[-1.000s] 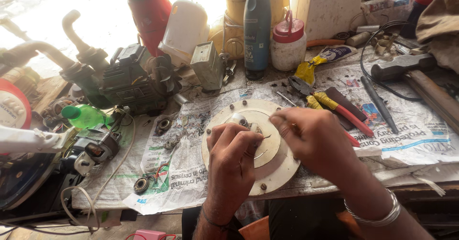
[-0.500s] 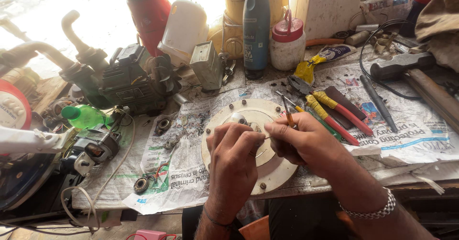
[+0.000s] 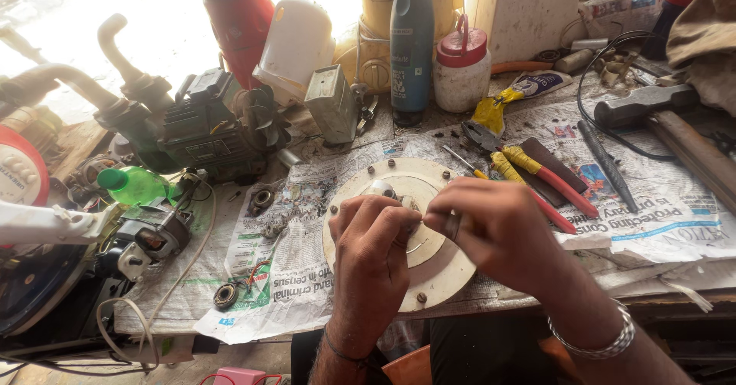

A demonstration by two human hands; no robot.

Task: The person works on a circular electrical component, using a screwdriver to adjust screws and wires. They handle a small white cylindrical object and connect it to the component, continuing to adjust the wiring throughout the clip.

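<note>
Both hands meet over the round cream plate (image 3: 441,266) lying flat on the newspaper (image 3: 307,278). The left hand (image 3: 373,251) and right hand (image 3: 494,228) pinch something too small to make out. The plate looks stiff and light; its rim seems the safest hold.

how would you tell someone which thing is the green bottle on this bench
Start at the dark motor-pump at the back left of the newspaper-covered bench. Just to its lower left, by the bench's left edge, a small bottle lies on its side. It is the only translucent bright green thing there, with a green cap, unlike the tall dark blue bottle standing upright at the back.
</note>
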